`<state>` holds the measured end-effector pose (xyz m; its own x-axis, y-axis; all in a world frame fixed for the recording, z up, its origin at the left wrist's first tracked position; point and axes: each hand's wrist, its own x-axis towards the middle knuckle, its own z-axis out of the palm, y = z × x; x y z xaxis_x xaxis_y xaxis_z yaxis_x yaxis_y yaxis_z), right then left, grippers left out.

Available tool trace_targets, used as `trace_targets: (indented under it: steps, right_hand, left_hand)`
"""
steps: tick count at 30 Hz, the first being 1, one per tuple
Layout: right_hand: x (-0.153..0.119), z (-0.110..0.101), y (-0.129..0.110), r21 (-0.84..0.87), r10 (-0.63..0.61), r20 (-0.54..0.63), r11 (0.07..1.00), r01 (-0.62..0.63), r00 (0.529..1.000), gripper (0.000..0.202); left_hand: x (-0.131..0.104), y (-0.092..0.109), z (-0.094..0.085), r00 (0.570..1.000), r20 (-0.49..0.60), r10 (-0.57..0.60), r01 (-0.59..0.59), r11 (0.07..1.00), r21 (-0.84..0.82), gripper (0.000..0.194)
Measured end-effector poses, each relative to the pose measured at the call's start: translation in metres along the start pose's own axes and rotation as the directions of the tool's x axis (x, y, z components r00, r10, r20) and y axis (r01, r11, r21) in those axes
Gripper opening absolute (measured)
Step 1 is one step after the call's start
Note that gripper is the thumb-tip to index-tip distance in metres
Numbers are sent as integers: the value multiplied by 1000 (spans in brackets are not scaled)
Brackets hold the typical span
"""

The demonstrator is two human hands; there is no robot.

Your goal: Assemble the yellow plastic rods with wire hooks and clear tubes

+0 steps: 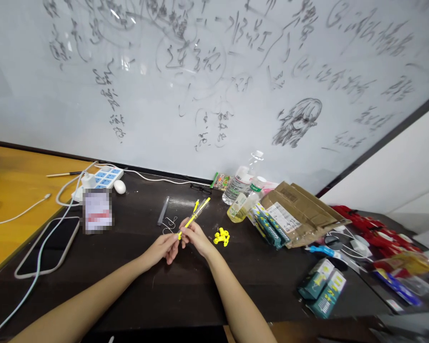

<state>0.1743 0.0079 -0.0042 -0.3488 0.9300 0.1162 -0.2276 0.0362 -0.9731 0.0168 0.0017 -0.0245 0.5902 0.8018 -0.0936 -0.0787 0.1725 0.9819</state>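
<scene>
My left hand (167,247) pinches the lower end of a thin yellow stick (190,221) with a clear sleeve-like part at its upper end. My right hand (197,237) grips the same stick slightly higher, so both hands are close together over the dark table. The stick tilts up to the right. A second short yellow piece (196,206) sticks up beside it; how the two join is too small to tell. Left of the hands lie bent metal wire hooks (170,223) and clear plastic tubes (163,211). Right of my right hand is a small pile of yellow plastic parts (221,237).
Behind stand two bottles (236,185), near a flattened cardboard box (296,209) and green boxes (323,288). At left are a phone (48,247), a power strip (108,177), a white egg-shaped object (119,186) and loose cables. A whiteboard (146,119) closes off the back.
</scene>
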Motion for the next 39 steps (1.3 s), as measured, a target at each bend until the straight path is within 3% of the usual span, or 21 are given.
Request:
trace_targets:
  steps: [13,21,24,28,39]
  right_hand:
    - [3,1,5,-123,-55,-43,991,49,998,30]
    - [4,0,12,-148,-47,-53,988,38,998,30]
    - [4,-1,13,-144,-48,-77,989,37,996,30]
    - [4,-1,14,-157,-50,-118,987,31,992,31]
    - [6,9,18,-148,-94,-139,986,73,986,33]
  left_hand:
    - [-2,-1,5,998,60,-29,39,985,-166,47]
    - [-7,8,1,960,258,-103,194,914,-357,32]
    - [-8,10,0,973,214,-89,161,923,-349,24]
    - [-6,7,-1,983,161,-83,140,914,-381,28]
    - [-6,3,-2,954,270,-132,271,766,-584,25]
